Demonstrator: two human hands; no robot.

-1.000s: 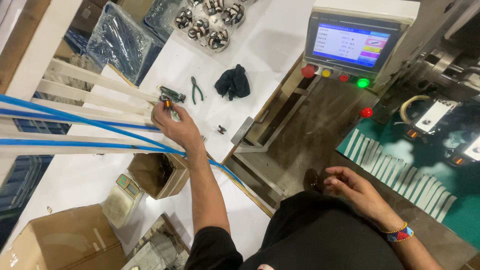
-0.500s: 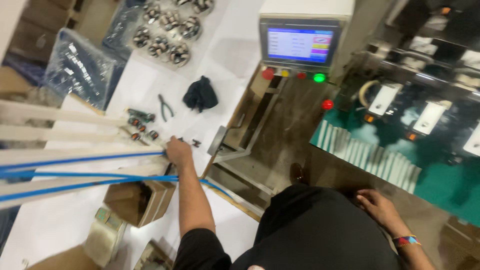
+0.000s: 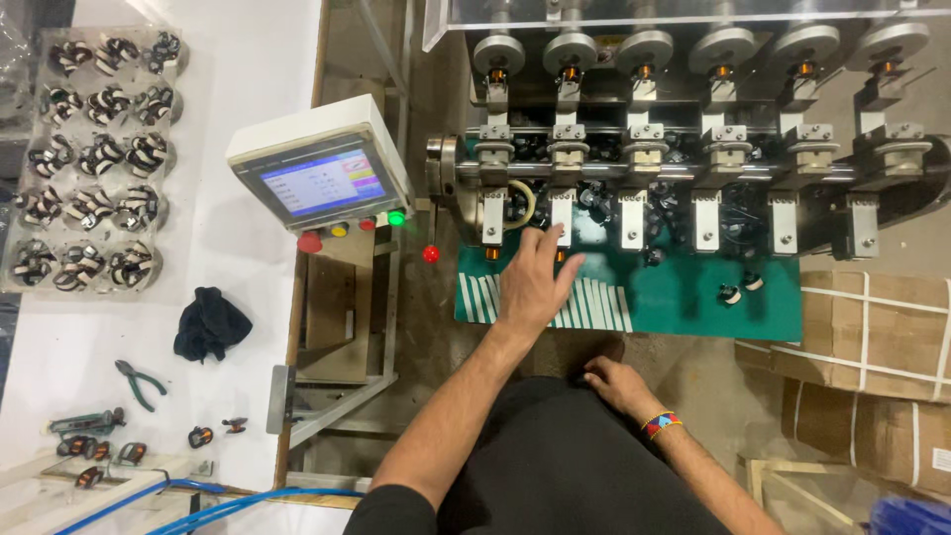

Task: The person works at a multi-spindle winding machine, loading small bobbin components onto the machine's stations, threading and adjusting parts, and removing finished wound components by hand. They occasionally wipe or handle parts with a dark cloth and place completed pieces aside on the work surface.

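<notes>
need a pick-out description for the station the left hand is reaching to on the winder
Find the grey machine with six round-topped stations in a row above the green mat. The left hand reaches to the second station from the left. Unlike its neighbours, its white bracket sits right at the fingertips, beside a tan loop.

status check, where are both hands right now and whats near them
Left hand open, fingers spread, reaching over green mat toward machine's winding stations. Right hand resting near lap, nothing visibly held. Small coil parts lie loose on mat, clear of left hand.
</notes>
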